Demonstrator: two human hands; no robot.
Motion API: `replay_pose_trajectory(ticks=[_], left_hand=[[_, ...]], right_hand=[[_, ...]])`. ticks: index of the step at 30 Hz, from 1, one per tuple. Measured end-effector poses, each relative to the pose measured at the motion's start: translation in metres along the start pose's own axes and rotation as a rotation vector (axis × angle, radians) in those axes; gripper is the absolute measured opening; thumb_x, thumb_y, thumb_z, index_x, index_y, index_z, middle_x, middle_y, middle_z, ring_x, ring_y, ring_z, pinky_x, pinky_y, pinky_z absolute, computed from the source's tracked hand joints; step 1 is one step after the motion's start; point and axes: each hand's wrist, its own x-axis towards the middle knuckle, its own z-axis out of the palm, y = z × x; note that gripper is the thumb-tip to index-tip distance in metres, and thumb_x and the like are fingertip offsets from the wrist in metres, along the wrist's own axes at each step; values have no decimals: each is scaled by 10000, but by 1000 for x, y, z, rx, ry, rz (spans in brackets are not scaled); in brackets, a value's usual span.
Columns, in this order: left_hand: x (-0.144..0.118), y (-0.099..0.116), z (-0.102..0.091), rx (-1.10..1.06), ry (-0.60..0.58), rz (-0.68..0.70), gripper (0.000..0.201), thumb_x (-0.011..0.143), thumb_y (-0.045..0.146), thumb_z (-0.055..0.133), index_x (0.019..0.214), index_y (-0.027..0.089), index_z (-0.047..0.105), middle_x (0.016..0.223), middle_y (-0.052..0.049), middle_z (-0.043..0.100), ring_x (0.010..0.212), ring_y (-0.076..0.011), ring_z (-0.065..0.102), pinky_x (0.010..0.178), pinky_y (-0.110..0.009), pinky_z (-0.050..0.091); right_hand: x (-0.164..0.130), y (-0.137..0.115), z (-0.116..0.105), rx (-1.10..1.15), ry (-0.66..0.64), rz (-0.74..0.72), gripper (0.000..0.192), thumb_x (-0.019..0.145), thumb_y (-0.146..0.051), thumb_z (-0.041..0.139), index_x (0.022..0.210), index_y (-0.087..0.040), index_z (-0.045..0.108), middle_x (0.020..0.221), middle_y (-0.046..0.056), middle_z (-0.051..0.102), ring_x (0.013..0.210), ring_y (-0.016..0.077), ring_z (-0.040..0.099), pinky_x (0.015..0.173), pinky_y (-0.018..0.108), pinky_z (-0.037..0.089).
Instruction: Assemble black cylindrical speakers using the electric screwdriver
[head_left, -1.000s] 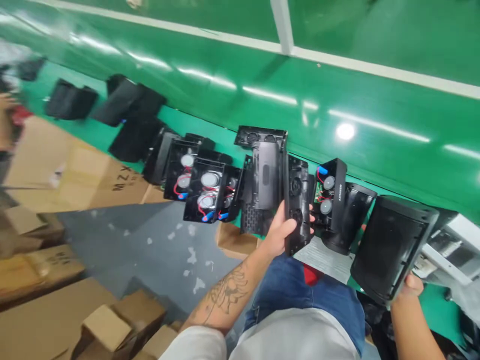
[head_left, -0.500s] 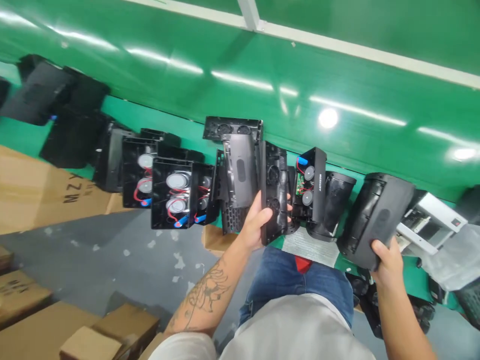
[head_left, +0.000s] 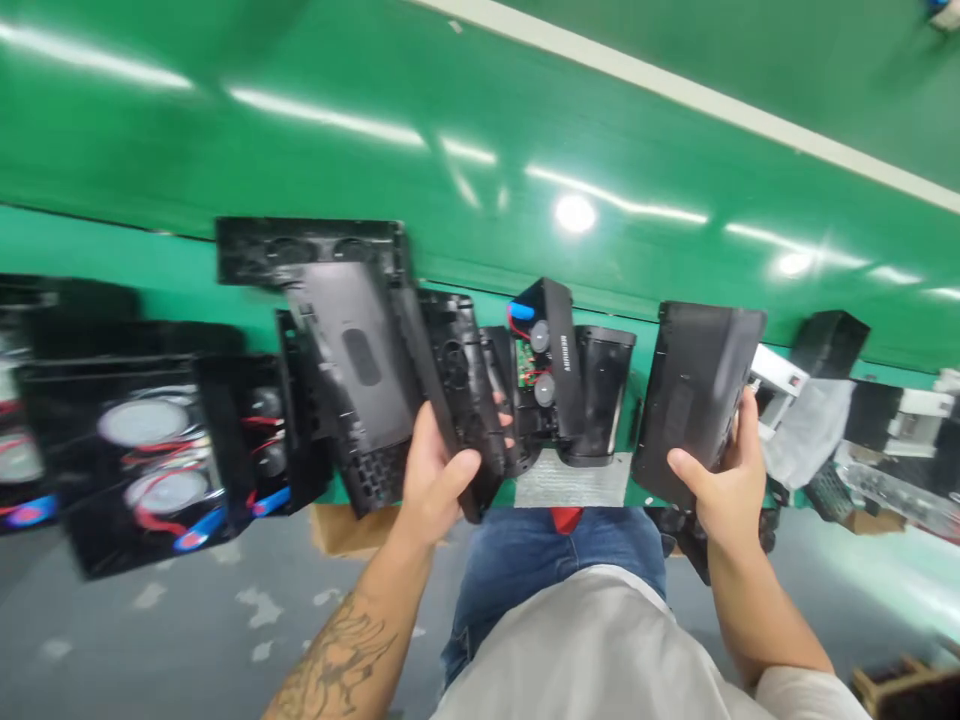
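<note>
Left hand [head_left: 435, 480] clamped on narrow black moulded plastic panel [head_left: 469, 390], frame centre; right hand [head_left: 724, 490] wrapped round smooth black plastic housing [head_left: 694, 395], centre right, above green surface [head_left: 450, 130]. Best kept firm, edges aligned squarely, clear of red-wired speaker shells [head_left: 150, 460] lower left.

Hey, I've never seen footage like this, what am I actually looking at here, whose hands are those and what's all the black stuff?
There is no machine here: a camera worn on a person's head looks down at their own two bare hands. The left hand grips a black plastic panel with round openings. The right hand holds a black speaker housing. Along the edge of the green bench lie more black shells, some open, showing silver speaker drivers with red wires and a small circuit board. Below are jeans and a grey floor.
</note>
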Motion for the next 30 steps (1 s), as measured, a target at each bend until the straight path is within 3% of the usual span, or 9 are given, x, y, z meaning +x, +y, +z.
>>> replay_pose_trajectory(ticks=[4, 7, 10, 12, 15, 24, 30], left_hand=[[9, 5, -2, 115, 51, 31, 758, 762, 605, 945, 1349, 261, 610, 1304, -99, 759, 914, -233, 808, 762, -371, 725], [19, 9, 2, 169, 101, 29, 792, 708, 627, 966, 1311, 247, 621, 1207, -74, 780, 806, -215, 793, 707, -371, 719], [26, 9, 10, 186, 134, 69, 821, 654, 652, 984, 1258, 229, 624, 1120, -60, 794, 758, -202, 785, 708, -357, 715], [28, 7, 14, 190, 155, 86, 848, 633, 632, 1001, 1276, 236, 615, 1140, -55, 792, 808, -202, 800, 727, -342, 720], [29, 1, 16, 220, 173, 100, 859, 641, 612, 999, 1307, 246, 599, 1168, -52, 777, 904, -224, 824, 749, -344, 731], [23, -7, 14, 361, 204, 131, 772, 718, 667, 925, 1273, 236, 607, 1128, -58, 772, 943, -263, 839, 779, -392, 743], [20, -10, 12, 393, 209, 146, 739, 736, 659, 914, 1263, 236, 615, 1143, -78, 777, 953, -281, 840, 782, -408, 746]], right_hand=[[0, -26, -52, 37, -26, 34, 1363, 695, -695, 930, 1766, -144, 293, 1607, 179, 499, 1472, 386, 548, 1217, 520, 536], [3, -34, -95, -180, 138, 41, 1395, 673, -696, 926, 1781, -166, 265, 1570, 175, 531, 1436, 406, 568, 1242, 589, 492], [13, -33, -121, -480, 284, 27, 1368, 653, -700, 904, 1775, -189, 310, 1617, 152, 483, 1500, 418, 497, 1323, 645, 375], [24, -30, -126, -610, 302, -23, 1322, 659, -709, 869, 1757, -182, 357, 1678, 142, 406, 1567, 420, 412, 1369, 634, 309], [41, -20, -126, -698, 261, -120, 1298, 683, -726, 823, 1748, -146, 360, 1706, 162, 350, 1596, 424, 363, 1373, 625, 308], [56, 9, -124, -874, 70, -351, 1175, 833, -684, 777, 1739, -95, 315, 1666, 235, 367, 1533, 405, 447, 1263, 559, 480], [52, 7, -119, -1035, 33, -470, 1155, 938, -677, 700, 1770, -64, 185, 1649, 273, 360, 1508, 414, 462, 1206, 553, 518]])
